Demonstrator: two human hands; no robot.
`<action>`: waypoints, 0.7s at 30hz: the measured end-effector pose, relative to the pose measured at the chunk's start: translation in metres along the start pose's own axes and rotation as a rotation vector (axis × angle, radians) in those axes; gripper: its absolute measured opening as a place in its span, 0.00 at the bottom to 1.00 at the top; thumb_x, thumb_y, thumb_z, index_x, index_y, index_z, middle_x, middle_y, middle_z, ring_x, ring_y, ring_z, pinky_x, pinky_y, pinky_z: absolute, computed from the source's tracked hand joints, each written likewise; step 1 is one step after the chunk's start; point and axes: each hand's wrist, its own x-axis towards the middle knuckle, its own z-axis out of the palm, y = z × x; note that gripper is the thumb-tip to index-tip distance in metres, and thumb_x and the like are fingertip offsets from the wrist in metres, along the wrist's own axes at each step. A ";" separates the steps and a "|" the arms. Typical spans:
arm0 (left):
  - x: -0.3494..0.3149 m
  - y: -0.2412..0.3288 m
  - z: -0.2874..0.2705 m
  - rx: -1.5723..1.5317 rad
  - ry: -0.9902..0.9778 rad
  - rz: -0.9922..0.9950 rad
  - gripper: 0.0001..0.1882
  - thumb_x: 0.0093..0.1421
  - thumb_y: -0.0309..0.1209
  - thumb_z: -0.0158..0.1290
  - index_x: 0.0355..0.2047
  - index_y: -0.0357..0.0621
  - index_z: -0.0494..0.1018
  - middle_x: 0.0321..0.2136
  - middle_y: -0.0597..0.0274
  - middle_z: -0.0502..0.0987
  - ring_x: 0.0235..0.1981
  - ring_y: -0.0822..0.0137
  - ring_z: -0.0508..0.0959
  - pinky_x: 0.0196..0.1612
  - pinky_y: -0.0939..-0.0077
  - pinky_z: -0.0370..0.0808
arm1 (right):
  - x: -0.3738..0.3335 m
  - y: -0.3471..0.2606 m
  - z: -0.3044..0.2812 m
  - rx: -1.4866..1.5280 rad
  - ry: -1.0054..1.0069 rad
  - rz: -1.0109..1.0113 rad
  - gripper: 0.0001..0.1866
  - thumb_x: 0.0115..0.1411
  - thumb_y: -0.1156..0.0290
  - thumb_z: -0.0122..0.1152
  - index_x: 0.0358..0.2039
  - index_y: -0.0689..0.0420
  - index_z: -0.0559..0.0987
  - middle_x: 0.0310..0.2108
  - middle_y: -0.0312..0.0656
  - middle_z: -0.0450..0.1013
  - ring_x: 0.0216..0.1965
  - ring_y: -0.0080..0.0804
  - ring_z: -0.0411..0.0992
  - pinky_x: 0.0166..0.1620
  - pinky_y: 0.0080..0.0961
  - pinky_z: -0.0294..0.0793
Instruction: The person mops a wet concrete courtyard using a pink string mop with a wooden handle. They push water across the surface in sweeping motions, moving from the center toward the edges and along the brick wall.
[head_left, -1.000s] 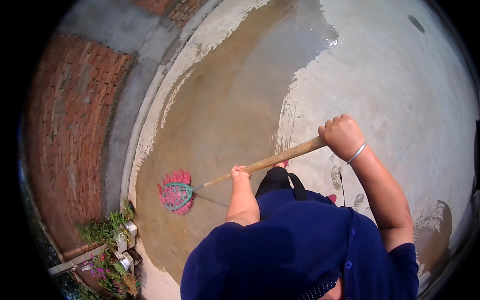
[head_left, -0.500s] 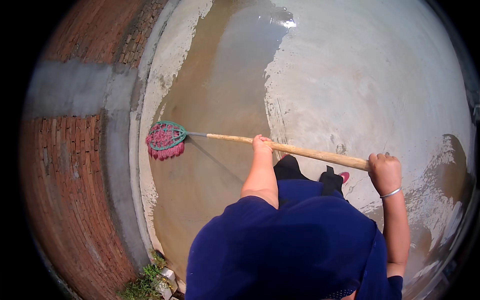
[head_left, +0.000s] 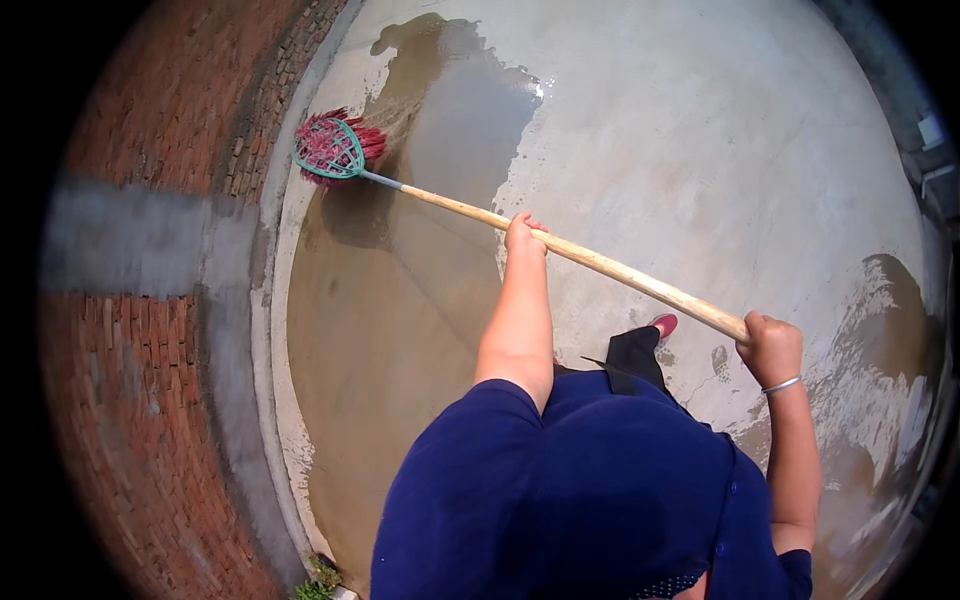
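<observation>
A long mop [head_left: 620, 272] with a pale wooden handle slants across the view. My left hand [head_left: 525, 232] is wrapped around the middle of the handle, its arm stretched out. My right hand [head_left: 771, 350], with a silver bangle at the wrist, grips the end of the handle. At the far left, the mop's green oval frame [head_left: 330, 150] carries wet red and pink strands, which fan out beside the base of the wall. A dark patch of shadow lies just below the mop head on the wet concrete.
Brown water [head_left: 390, 340] covers a broad strip of the concrete floor [head_left: 680, 130]. A brick wall [head_left: 130, 400] with a grey cement band runs along the left. Green plants [head_left: 318, 580] grow at its foot, lower left. Another wet patch [head_left: 890, 320] lies at right.
The mop head has swung away from me along the wall, its strands now fanned out. My left hand has moved slightly farther forward; my right hand stays nearly in place. One foot has moved forward.
</observation>
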 end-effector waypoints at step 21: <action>0.008 -0.260 0.201 -0.429 0.528 -0.109 0.07 0.51 0.30 0.39 0.17 0.48 0.57 0.16 0.68 0.62 0.15 0.70 0.63 0.23 0.78 0.67 | 0.342 0.359 -0.016 -0.249 -0.149 -0.320 0.03 0.38 0.74 0.59 0.17 0.51 0.76 0.18 0.37 0.72 0.24 0.35 0.72 0.28 0.30 0.70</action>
